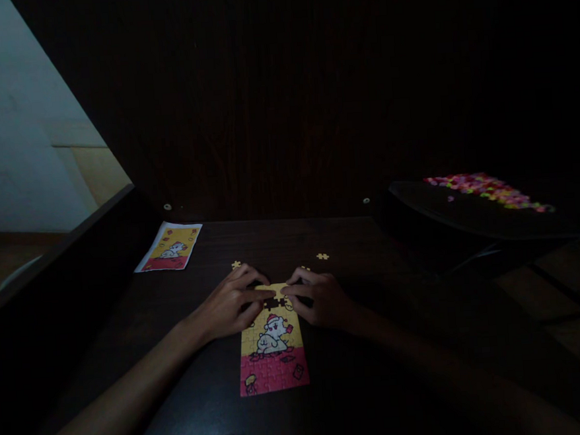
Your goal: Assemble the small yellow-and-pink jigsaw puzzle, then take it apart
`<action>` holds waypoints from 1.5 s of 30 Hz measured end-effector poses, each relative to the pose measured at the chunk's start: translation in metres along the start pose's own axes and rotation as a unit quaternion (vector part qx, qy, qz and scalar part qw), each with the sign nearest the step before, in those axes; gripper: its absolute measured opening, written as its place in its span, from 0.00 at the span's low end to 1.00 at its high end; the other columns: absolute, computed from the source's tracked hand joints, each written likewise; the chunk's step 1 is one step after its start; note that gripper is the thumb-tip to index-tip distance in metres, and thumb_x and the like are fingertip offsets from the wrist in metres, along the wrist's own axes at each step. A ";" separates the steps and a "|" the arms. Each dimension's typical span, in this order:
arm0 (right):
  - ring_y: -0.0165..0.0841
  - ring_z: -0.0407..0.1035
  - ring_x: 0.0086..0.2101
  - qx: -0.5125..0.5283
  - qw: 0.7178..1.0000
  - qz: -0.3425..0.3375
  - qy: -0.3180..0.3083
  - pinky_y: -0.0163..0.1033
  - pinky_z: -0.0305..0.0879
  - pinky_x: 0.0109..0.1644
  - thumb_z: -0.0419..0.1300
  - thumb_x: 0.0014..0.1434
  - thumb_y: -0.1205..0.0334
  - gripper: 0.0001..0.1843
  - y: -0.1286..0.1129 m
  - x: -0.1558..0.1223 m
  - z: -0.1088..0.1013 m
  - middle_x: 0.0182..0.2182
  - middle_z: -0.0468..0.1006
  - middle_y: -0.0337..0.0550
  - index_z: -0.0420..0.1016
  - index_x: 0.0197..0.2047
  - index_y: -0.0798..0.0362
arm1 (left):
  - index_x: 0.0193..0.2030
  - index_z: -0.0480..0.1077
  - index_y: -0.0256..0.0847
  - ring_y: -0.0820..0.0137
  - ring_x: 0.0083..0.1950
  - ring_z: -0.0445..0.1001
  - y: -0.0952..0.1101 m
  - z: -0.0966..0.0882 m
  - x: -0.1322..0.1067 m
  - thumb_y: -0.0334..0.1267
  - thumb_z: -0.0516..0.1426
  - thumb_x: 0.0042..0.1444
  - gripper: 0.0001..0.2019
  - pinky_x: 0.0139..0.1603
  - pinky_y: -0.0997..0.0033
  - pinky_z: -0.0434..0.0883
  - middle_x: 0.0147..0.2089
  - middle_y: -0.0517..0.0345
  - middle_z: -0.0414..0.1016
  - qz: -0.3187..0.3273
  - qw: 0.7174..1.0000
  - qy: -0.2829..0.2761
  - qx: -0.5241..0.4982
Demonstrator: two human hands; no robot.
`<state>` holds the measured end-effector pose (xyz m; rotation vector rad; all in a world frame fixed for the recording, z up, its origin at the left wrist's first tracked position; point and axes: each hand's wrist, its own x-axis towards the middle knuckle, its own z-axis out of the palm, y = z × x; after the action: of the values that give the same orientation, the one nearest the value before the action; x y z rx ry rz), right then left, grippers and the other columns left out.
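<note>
A small jigsaw puzzle (pixel 272 351) with a white cartoon animal on yellow above a red band lies on the dark table (pixel 358 345). Its upper part has a dark gap (pixel 275 303) between my fingers. My left hand (pixel 231 304) rests on the puzzle's upper left corner, fingers curled and pressed down on the pieces. My right hand (pixel 318 298) presses the upper right corner, index finger reaching toward the gap. Whether either hand pinches a piece is hidden.
A printed reference picture (pixel 169 246) of the same image lies at the back left. Loose yellow pieces (pixel 322 256) sit behind the hands, another piece (pixel 236 264) to the left. A dark tray (pixel 449 219) with several bright pieces (pixel 491 190) stands at the right. A dark wall panel rises behind.
</note>
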<state>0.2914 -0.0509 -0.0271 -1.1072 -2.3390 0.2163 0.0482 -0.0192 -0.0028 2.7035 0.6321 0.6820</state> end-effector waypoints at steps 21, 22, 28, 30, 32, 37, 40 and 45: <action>0.32 0.74 0.35 0.024 0.999 0.018 0.012 0.35 0.67 0.38 0.60 0.59 0.65 0.05 0.000 0.001 0.000 0.38 0.79 0.41 0.75 0.40 0.51 | 0.54 0.75 0.46 0.61 0.51 0.68 0.004 0.000 0.001 0.29 0.52 0.64 0.17 0.52 0.57 0.70 0.51 0.52 0.75 0.023 0.999 -0.021 0.019; 0.32 0.74 0.35 0.027 0.999 0.016 0.014 0.35 0.68 0.39 0.60 0.59 0.65 0.05 0.000 0.001 0.001 0.38 0.79 0.41 0.75 0.40 0.51 | 0.54 0.75 0.46 0.61 0.51 0.68 0.004 0.001 0.001 0.29 0.52 0.64 0.17 0.52 0.57 0.70 0.51 0.52 0.76 0.025 0.999 -0.020 0.018; 0.32 0.74 0.36 0.027 0.999 0.008 0.019 0.35 0.69 0.39 0.60 0.59 0.65 0.06 0.001 0.000 0.002 0.38 0.79 0.42 0.76 0.40 0.52 | 0.55 0.75 0.46 0.61 0.52 0.68 0.003 0.003 0.001 0.27 0.52 0.63 0.18 0.52 0.57 0.71 0.53 0.53 0.76 0.027 0.999 -0.014 0.017; 0.32 0.74 0.36 0.029 0.999 0.009 0.018 0.35 0.69 0.39 0.60 0.59 0.65 0.06 0.001 0.001 0.001 0.38 0.79 0.43 0.77 0.40 0.52 | 0.56 0.74 0.46 0.61 0.52 0.68 0.003 0.004 0.001 0.26 0.52 0.63 0.19 0.53 0.56 0.71 0.54 0.54 0.76 0.035 0.999 -0.012 0.017; 0.32 0.74 0.36 0.029 0.999 0.009 0.018 0.36 0.70 0.40 0.60 0.59 0.65 0.06 0.001 0.001 0.001 0.38 0.79 0.42 0.77 0.40 0.52 | 0.56 0.74 0.45 0.61 0.52 0.68 0.004 0.004 0.001 0.26 0.52 0.63 0.19 0.54 0.55 0.71 0.54 0.54 0.77 0.037 0.999 -0.011 0.017; 0.31 0.75 0.35 0.034 0.999 0.002 0.031 0.35 0.70 0.39 0.60 0.59 0.66 0.06 0.002 0.000 0.003 0.38 0.79 0.42 0.78 0.40 0.51 | 0.53 0.76 0.44 0.60 0.51 0.68 0.005 0.003 0.001 0.28 0.52 0.64 0.17 0.53 0.54 0.72 0.53 0.53 0.78 0.026 0.999 -0.017 0.014; 0.31 0.74 0.35 0.040 0.998 0.001 0.038 0.34 0.70 0.40 0.61 0.59 0.65 0.07 0.003 -0.001 0.004 0.39 0.80 0.42 0.79 0.40 0.51 | 0.55 0.75 0.45 0.61 0.50 0.69 0.006 0.004 0.002 0.27 0.51 0.64 0.18 0.52 0.55 0.72 0.53 0.53 0.78 0.023 1.000 -0.007 -0.003; 0.31 0.74 0.35 0.024 0.999 0.001 0.032 0.35 0.70 0.40 0.62 0.58 0.66 0.06 0.003 0.000 0.003 0.40 0.80 0.42 0.80 0.39 0.50 | 0.53 0.75 0.41 0.62 0.50 0.71 -0.001 0.000 0.001 0.28 0.49 0.63 0.18 0.50 0.57 0.73 0.50 0.51 0.79 -0.029 0.997 0.065 -0.016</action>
<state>0.2921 -0.0492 -0.0305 -1.0782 -2.2647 0.2319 0.0488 -0.0179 -0.0026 2.6164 0.7225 0.8496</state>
